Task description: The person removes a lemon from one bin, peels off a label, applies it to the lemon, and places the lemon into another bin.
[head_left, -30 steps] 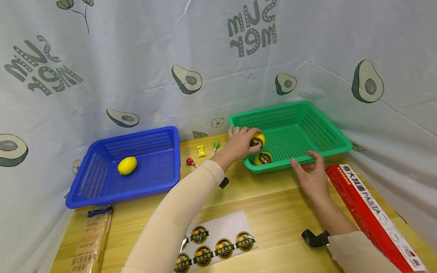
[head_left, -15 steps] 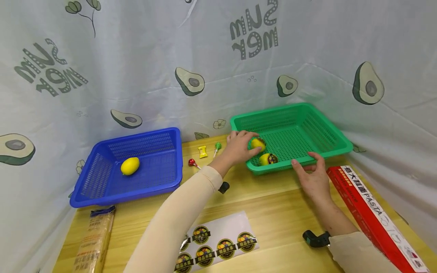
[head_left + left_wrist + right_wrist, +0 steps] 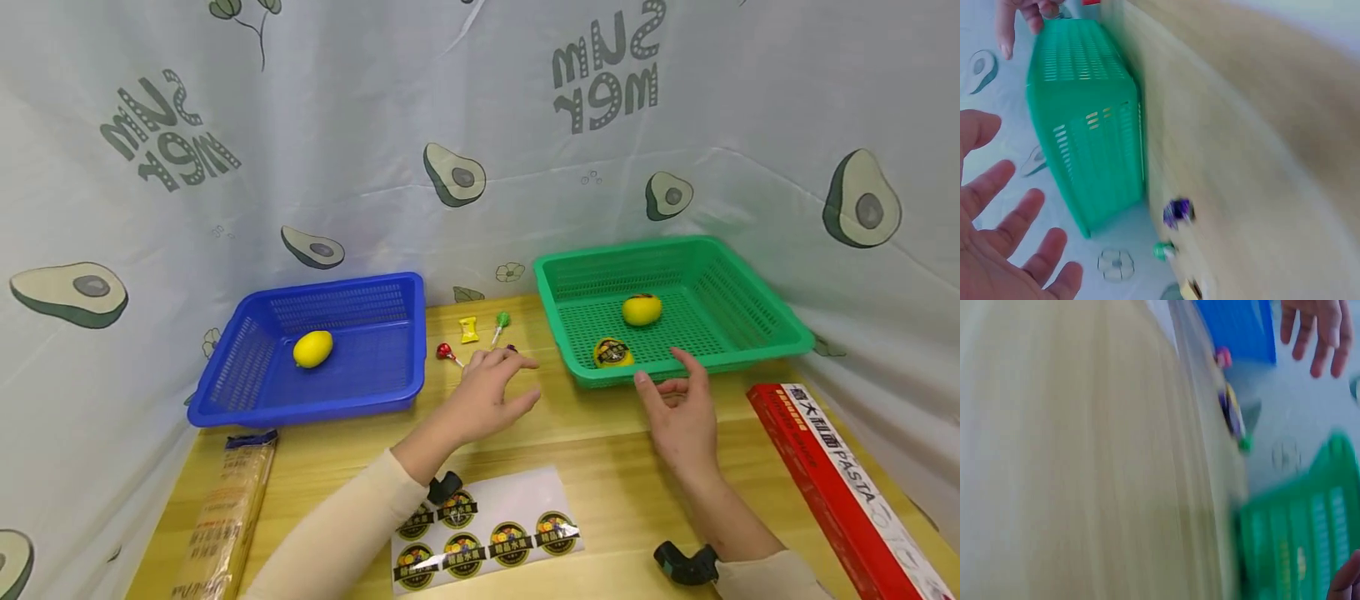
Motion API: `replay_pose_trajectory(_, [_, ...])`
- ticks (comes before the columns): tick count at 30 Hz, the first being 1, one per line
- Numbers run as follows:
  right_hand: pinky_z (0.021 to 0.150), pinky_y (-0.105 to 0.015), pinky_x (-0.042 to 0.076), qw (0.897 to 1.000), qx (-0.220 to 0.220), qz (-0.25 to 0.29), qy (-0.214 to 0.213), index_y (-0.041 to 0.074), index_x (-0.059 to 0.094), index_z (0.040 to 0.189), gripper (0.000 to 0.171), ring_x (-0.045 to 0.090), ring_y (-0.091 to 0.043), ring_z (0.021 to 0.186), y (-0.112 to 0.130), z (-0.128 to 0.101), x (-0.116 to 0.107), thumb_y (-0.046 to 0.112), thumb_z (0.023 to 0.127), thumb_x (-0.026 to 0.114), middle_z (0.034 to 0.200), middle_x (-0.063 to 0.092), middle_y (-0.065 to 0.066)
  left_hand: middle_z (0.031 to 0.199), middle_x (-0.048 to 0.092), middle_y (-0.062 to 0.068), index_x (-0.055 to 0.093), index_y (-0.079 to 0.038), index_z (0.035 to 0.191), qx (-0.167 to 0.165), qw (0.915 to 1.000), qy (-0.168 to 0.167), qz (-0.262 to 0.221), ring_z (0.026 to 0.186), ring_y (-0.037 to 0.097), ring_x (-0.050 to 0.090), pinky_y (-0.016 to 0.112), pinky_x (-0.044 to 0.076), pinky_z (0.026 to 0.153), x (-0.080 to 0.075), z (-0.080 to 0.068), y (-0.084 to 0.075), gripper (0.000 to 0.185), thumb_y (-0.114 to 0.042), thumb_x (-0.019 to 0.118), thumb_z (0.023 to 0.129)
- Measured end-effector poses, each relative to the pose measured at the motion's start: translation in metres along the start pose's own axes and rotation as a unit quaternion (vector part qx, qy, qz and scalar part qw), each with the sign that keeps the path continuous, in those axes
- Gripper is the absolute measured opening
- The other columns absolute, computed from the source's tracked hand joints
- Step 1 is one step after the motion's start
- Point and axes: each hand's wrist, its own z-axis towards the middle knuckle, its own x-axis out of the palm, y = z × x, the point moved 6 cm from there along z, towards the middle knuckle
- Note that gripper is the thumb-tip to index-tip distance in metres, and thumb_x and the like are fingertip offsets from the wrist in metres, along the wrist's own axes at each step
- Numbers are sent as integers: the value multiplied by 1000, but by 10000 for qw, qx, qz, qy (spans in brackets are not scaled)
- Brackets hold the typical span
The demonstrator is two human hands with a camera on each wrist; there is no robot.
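In the head view my left hand (image 3: 491,393) hovers over the table between two baskets, holding nothing, with thumb and fingers spread. Two lemons lie inside the green basket (image 3: 750,292). One lemon (image 3: 613,353) near its front left corner shows a round black label; a dark label edge tops the other lemon (image 3: 642,311), further back. My right hand (image 3: 684,421) is at the basket's front rim, index finger raised over it and thumb tip before it. The left wrist view shows the fingers of my left hand (image 3: 1013,234) apart from the basket's side wall.
A blue basket (image 3: 352,321) at the left holds one lemon (image 3: 312,348). Between the baskets lie a red lollipop (image 3: 445,351), a green lollipop (image 3: 502,319) and a yellow candy (image 3: 468,329). A label sheet (image 3: 517,500) lies in front, noodle packet (image 3: 232,517) left, red pasta box (image 3: 832,483) right.
My left hand has let go of a labelled lemon in the green basket and drawn back toward the lower left. My right hand stays by the front rim. The head view has turned slightly left.
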Motion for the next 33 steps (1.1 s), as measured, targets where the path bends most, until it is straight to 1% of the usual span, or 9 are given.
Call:
replay_pose_trajectory(5, [60,-23,48,9927,-600,-111,1041,19,44,151,58,55,-7,77,32,-24,46,32,100,67,105,56,-8,133,63,3,64,-19,132,84,9997,-239,-68,117,25,49,45,43,100,-15,-47,14,36,-34,65,99])
replay_pose_trajectory(10, [59,-25,48,9688,-1003,-259,2251,17,51,145,53,56,-14,77,52,-41,99,29,98,71,105,60,-12,127,66,4,67,-18,126,114,9967,-768,217,113,25,50,45,44,95,-48,-82,30,34,-30,71,95])
replay_pose_trajectory(13, [58,-25,48,9530,-1167,-248,2785,20,54,143,52,57,-15,75,65,-48,131,28,95,73,103,61,-10,128,66,5,68,-17,127,-360,9941,-980,306,115,27,49,47,45,95,-82,-95,51,36,-29,73,94])
replay_pose_trajectory(15, [58,-26,48,9428,-1297,-215,3062,21,55,143,53,57,-14,75,76,-52,152,29,94,74,103,61,-9,131,64,6,66,-17,130,-834,9912,-968,346,120,31,47,52,45,97,-105,-101,73,39,-31,72,94])
replay_pose_trajectory(19, [57,-27,46,9272,-1507,-79,3428,23,55,144,54,55,-15,70,101,-52,188,31,94,74,99,60,-8,143,53,13,58,-18,141,-1629,9842,-502,480,133,42,37,64,38,106,-148,-104,122,50,-34,72,96])
replay_pose_trajectory(22, [54,-26,41,9204,-1513,-33,3604,26,55,145,55,49,-15,63,118,-47,211,35,94,74,93,57,-6,154,40,20,52,-19,148,-1944,9794,146,526,142,49,29,72,29,112,-170,-100,157,61,-33,74,93])
replay_pose_trajectory(26, [53,-26,33,9101,-1565,-174,3834,28,49,150,61,38,-13,57,132,-38,239,40,95,71,85,49,-3,162,23,26,47,-17,153,-2200,9708,845,455,148,54,22,74,25,115,-188,-89,195,70,-27,78,90])
replay_pose_trajectory(29, [53,-27,31,9005,-1651,-334,4009,27,43,154,65,34,-13,57,138,-32,255,42,96,69,81,43,-1,165,16,28,43,-15,155,-2502,9612,1153,161,147,54,27,70,34,114,-197,-82,217,71,-20,75,92])
replay_pose_trajectory(33, [55,-27,33,8925,-1533,-388,4223,28,40,155,67,38,-14,60,137,-28,269,43,97,68,80,45,-1,168,9,26,36,-16,159,-3062,9408,1405,-374,140,50,43,60,48,106,-202,-74,241,70,-14,68,97])
